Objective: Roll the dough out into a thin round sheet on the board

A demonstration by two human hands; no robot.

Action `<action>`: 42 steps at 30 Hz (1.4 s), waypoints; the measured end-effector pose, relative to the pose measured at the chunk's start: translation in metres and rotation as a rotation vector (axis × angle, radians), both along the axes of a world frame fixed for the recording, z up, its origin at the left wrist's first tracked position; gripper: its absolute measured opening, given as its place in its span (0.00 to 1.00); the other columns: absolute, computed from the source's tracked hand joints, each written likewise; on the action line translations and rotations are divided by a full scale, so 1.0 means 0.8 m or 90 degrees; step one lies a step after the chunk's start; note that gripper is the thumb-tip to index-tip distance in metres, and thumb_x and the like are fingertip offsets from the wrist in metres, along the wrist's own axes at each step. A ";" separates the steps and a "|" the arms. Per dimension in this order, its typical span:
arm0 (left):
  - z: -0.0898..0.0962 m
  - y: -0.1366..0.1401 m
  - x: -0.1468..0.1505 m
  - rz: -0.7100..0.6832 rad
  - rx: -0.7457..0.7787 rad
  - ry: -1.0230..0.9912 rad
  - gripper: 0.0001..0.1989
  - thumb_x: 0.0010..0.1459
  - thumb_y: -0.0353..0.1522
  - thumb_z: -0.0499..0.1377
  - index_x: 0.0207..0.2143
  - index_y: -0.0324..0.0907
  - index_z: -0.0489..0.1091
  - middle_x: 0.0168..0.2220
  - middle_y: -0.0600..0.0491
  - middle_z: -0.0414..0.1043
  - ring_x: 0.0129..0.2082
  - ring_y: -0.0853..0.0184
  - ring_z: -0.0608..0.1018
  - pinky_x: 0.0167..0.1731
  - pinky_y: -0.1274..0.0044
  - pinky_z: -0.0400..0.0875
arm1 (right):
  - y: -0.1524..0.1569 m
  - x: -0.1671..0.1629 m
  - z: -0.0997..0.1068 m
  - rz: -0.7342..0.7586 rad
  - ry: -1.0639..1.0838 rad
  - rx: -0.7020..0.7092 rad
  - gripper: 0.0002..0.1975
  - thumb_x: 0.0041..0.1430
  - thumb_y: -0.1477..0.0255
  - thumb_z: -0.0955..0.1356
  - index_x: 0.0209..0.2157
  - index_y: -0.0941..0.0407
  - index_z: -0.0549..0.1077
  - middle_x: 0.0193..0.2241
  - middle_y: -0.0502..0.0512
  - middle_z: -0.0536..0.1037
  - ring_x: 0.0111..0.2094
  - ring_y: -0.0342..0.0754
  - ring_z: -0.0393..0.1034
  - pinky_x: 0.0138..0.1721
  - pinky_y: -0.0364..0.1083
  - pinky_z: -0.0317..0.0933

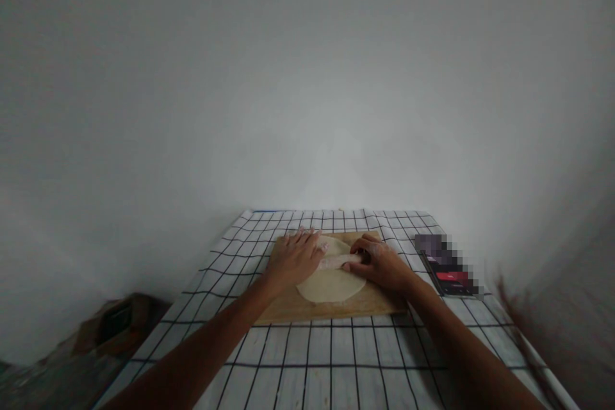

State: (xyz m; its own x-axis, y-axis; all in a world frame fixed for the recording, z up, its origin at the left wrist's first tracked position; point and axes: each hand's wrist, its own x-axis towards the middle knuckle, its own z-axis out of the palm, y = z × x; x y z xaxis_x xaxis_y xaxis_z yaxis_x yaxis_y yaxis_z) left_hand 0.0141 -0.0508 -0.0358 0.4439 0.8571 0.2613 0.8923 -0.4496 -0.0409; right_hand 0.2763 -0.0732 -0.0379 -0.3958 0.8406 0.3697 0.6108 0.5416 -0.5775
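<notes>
Cloth (307,371) with a black grid is lying before you, under a wooden board (300,312). On the board, flattened dough (331,288) is lying beneath a pale rolling pin (336,262). Your right hand (380,264) is holding the rolling pin's right end with curled fingers; your left hand (302,254) is lying nearly flat over its other end, fingers extended. Beyond, a grey wall (307,77) is standing.

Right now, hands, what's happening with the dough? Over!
Left hand flat on the rolling pin; right hand curled at its right end. Dough spread flat underneath, on the board. Phone off the board, to the right.
</notes>
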 end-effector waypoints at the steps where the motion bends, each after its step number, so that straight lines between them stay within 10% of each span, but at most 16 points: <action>1: -0.001 -0.008 0.000 0.000 0.018 0.004 0.26 0.72 0.42 0.43 0.67 0.43 0.60 0.69 0.44 0.60 0.70 0.49 0.59 0.66 0.52 0.52 | -0.001 0.000 0.000 0.002 -0.001 0.001 0.16 0.61 0.56 0.73 0.40 0.54 0.77 0.39 0.53 0.75 0.36 0.46 0.70 0.37 0.45 0.62; 6: -0.018 -0.018 -0.008 -0.023 0.131 0.039 0.23 0.71 0.38 0.48 0.64 0.46 0.64 0.66 0.43 0.65 0.67 0.50 0.65 0.65 0.52 0.56 | -0.010 -0.006 0.012 -0.043 -0.030 0.026 0.18 0.65 0.53 0.69 0.41 0.53 0.77 0.41 0.54 0.76 0.40 0.49 0.71 0.45 0.49 0.64; 12: -0.037 0.000 -0.025 -0.082 0.170 0.120 0.19 0.70 0.34 0.49 0.58 0.48 0.71 0.66 0.45 0.65 0.66 0.44 0.65 0.61 0.48 0.59 | -0.011 -0.005 0.023 -0.447 -0.098 0.070 0.26 0.71 0.50 0.59 0.53 0.53 0.74 0.58 0.68 0.69 0.62 0.67 0.58 0.59 0.76 0.46; 16: -0.034 -0.002 -0.027 -0.084 0.165 0.120 0.19 0.69 0.33 0.49 0.57 0.49 0.72 0.67 0.46 0.65 0.67 0.44 0.63 0.61 0.48 0.59 | -0.002 0.018 0.015 -0.513 -0.085 -0.029 0.33 0.69 0.46 0.57 0.58 0.56 0.72 0.67 0.75 0.57 0.68 0.76 0.45 0.53 0.85 0.41; 26: -0.036 0.000 -0.027 -0.086 0.169 0.105 0.21 0.70 0.32 0.46 0.59 0.46 0.71 0.67 0.45 0.64 0.68 0.47 0.62 0.62 0.51 0.58 | 0.016 0.039 0.012 -0.285 0.054 0.150 0.22 0.74 0.56 0.59 0.56 0.54 0.73 0.64 0.63 0.63 0.67 0.55 0.56 0.66 0.57 0.52; 35: -0.006 0.076 -0.010 -0.115 0.027 -0.053 0.24 0.71 0.39 0.44 0.56 0.41 0.73 0.59 0.44 0.74 0.62 0.56 0.71 0.64 0.61 0.61 | 0.000 0.003 0.016 -0.171 0.039 0.093 0.19 0.75 0.59 0.58 0.52 0.53 0.75 0.58 0.59 0.71 0.61 0.51 0.63 0.63 0.54 0.56; 42: 0.024 0.114 0.008 -0.055 -0.028 -0.121 0.30 0.72 0.42 0.38 0.41 0.39 0.76 0.40 0.43 0.82 0.43 0.59 0.81 0.47 0.68 0.72 | -0.003 -0.004 0.012 -0.118 0.005 0.069 0.17 0.76 0.62 0.59 0.46 0.53 0.76 0.48 0.55 0.77 0.54 0.49 0.68 0.57 0.49 0.60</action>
